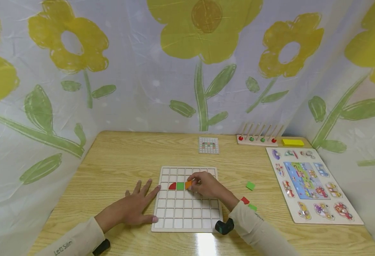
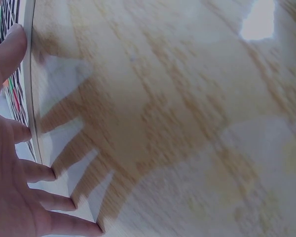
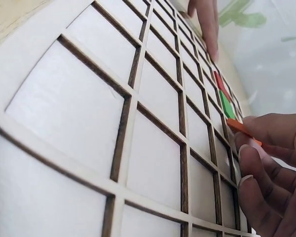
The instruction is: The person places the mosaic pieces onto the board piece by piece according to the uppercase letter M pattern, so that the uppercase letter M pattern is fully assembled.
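A pale wooden grid board (image 1: 174,224) lies on the table, its square cells framed by thin raised strips. In one row sit a red quarter-round tile (image 1: 173,186) and a green square tile (image 1: 180,186), side by side. My right hand (image 1: 205,185) pinches an orange tile (image 3: 240,129) between thumb and fingers, at the cell right of the green one; in the right wrist view the tile is tilted. Fingers spread, my left hand (image 1: 137,206) rests at the board's left edge, with thumb and index fingertip at the frame.
Loose green tiles (image 1: 250,185) and a red tile (image 1: 245,200) lie right of the board. A small pattern card (image 1: 209,145) lies behind it. Farther right are a peg stand with beads (image 1: 257,140), a yellow block (image 1: 292,142) and a vehicle picture puzzle (image 1: 312,185).
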The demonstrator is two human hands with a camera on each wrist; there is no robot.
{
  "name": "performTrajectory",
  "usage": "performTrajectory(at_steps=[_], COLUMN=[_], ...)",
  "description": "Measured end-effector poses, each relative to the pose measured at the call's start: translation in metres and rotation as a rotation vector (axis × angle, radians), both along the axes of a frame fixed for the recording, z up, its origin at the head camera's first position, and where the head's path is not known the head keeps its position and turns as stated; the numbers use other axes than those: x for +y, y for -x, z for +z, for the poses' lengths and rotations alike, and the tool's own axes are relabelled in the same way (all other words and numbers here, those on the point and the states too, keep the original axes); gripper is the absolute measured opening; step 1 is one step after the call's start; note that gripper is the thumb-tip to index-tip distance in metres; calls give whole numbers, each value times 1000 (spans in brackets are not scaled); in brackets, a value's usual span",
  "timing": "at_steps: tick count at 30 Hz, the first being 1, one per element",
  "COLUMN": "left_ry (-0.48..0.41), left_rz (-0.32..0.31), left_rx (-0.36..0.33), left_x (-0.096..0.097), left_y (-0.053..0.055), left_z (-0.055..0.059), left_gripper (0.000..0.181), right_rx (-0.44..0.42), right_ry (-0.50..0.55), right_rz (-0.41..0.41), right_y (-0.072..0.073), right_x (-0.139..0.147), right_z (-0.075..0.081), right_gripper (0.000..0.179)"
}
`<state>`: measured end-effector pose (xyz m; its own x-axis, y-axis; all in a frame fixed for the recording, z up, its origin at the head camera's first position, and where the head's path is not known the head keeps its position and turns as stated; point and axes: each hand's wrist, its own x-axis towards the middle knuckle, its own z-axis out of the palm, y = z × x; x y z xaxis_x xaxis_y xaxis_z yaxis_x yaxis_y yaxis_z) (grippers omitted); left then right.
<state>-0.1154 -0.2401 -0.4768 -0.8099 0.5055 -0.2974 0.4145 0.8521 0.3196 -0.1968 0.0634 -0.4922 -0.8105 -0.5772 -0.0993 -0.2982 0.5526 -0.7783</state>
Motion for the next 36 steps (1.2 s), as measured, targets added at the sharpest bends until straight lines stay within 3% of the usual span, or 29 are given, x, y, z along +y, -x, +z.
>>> performTrajectory(at_steps=[18,36], left_ry=[14,-1], left_rz=[9,2], left_rx=[-1,-6], left_x=[1,0], left_y=[0,1], left_z=[1,-4], left_gripper=[103,102], right_rx=[-26,27], right_ry=[-62,-109], right_rz=[-47,-39], right_y=[-1,0], right_x=[-4,-3], right_z=[1,-1], right_gripper=[22,19])
